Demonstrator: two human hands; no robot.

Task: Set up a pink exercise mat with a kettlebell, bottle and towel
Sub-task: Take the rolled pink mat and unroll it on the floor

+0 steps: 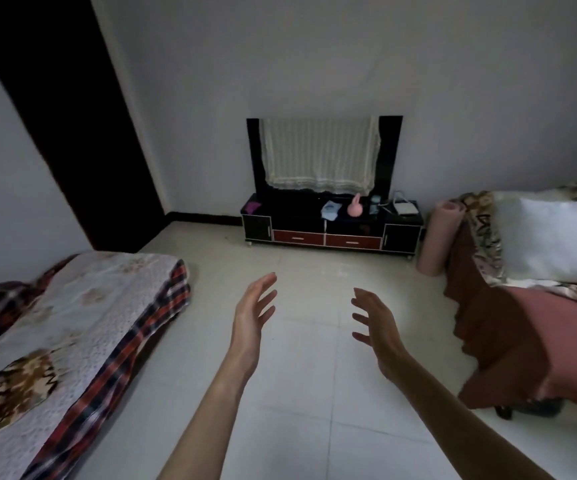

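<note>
The tiled floor (301, 393) between the two beds lies bare; setup has not begun. The rolled pink exercise mat (437, 237) stands upright against the right bed (522, 323), beside the TV cabinet (332, 233). On the cabinet: pink kettlebell (354, 206), folded blue towel (330, 208), a probable bottle (374, 202), too dim to confirm. Left hand (254, 320) and right hand (377, 327) are spread, apart, holding nothing. Likely next: fetch and unroll the mat.

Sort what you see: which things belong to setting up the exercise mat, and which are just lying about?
For the job: rolled pink mat, pink kettlebell, bottle, blue towel.

Lying about: quilt, white pillow, covered television, white box.
</note>
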